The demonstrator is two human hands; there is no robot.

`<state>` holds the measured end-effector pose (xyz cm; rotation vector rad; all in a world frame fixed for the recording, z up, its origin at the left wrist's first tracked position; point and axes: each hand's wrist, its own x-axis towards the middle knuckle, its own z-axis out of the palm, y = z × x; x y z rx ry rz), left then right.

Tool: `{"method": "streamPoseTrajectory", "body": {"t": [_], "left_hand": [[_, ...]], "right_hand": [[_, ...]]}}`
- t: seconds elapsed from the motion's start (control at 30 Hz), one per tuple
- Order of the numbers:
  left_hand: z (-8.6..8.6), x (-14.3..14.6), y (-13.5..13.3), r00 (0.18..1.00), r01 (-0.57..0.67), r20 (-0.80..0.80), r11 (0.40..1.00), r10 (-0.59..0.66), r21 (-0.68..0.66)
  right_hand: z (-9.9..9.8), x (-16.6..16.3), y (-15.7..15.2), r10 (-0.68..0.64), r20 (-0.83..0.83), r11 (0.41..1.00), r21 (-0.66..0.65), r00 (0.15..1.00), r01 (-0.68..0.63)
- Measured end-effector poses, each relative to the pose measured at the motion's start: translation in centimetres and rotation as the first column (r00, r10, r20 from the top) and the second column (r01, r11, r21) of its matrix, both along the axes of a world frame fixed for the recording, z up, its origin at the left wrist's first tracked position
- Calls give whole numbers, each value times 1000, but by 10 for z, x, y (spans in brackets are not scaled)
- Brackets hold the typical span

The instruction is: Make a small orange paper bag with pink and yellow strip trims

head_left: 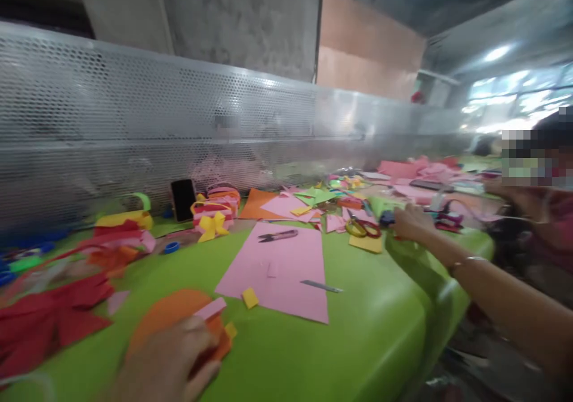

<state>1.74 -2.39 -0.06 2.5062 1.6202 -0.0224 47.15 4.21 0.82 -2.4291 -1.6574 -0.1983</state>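
Observation:
In the lower left, my left hand [172, 354] is closed on an orange paper piece [170, 309] with a rounded edge. A folded pink paper strip [211, 309] and a bit of yellow paper [230, 330] show at its side. My right hand [414, 223] stretches far to the right side of the table, its fingers bent down beside a small dark blue object [387, 217]; blur hides what they grip. Between the hands lies a pink paper sheet [290, 297], bearing thread snips [280, 235], a thin blade [322, 285] and a yellow paper square [250, 297].
Scissors [362, 226] lie on yellow paper near my right hand. A phone [182, 200] leans beside a small pink paper basket [215, 211] at the back. Red paper pieces [54, 318] spread at the left. A perforated metal panel [156, 110] bounds the green table [358, 342]. Another person [546, 211] sits at right.

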Motion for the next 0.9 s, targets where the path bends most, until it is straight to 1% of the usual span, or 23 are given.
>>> {"method": "streamPoseTrajectory", "body": {"t": [0.07,0.1,0.13,0.17,0.2,0.23,0.27,0.3,0.37,0.43,0.47,0.5,0.53,0.57,0.63,0.7,0.73,0.77,0.8,0.87,0.9], "left_hand": [[10,6,-6,999,23,-43,998,-26,-58],[13,9,-7,998,28,-59,998,-31,-53],[15,11,-9,997,27,-69,998,-30,-48],[16,13,-10,997,20,-78,999,-22,-32],[17,13,-10,996,4,-84,1000,-5,-11],[18,13,-10,996,-17,-87,1000,18,11],[18,12,-10,995,-45,-86,998,48,41],[19,10,-10,993,-79,-78,994,85,76],[22,6,-10,986,-155,-34,975,163,160],[25,2,-10,977,-212,38,945,209,250],[26,1,-10,973,-229,73,930,217,289],[26,0,-10,969,-244,103,913,223,326],[26,-1,-10,965,-258,128,898,227,357],[26,0,-10,961,-272,150,883,231,382],[26,0,-11,955,-288,197,862,223,417],[26,1,-10,955,-264,245,862,170,433],[25,1,-9,954,-243,271,864,130,440],[25,1,-9,950,-222,299,866,89,448],[24,0,-9,944,-201,327,867,47,456],[23,0,-12,917,-167,395,856,-47,489],[24,0,-14,895,-155,434,842,-101,516]], "right_hand": [[3,-30,8,159,-51,987,-1,986,-159],[5,-51,12,265,-87,964,-2,960,-266],[8,-75,14,384,-129,922,3,914,-387],[11,-102,15,493,-172,867,13,853,-498],[15,-129,13,599,-218,792,24,770,-609],[19,-156,9,726,-272,666,47,632,-745],[23,-182,4,799,-315,554,53,513,-831],[26,-204,-2,827,-347,482,31,443,-876],[30,-240,-15,804,-450,388,-100,389,-916],[27,-261,-25,692,-619,328,-189,371,-926],[24,-268,-30,610,-708,317,-194,356,-928],[19,-274,-34,523,-788,327,-168,326,-930],[14,-278,-38,454,-845,359,-115,281,-926],[10,-283,-42,416,-880,405,-46,229,-913],[1,-292,-49,434,-893,480,117,120,-870],[-4,-301,-53,488,-872,503,248,35,-828],[-6,-306,-54,485,-874,517,286,0,-807],[-7,-309,-54,454,-890,544,308,-35,-781],[-7,-312,-53,404,-912,586,314,-66,-747],[-8,-314,-51,282,-952,677,284,-117,-679],[-7,-313,-51,238,-961,708,271,-141,-652]]}}
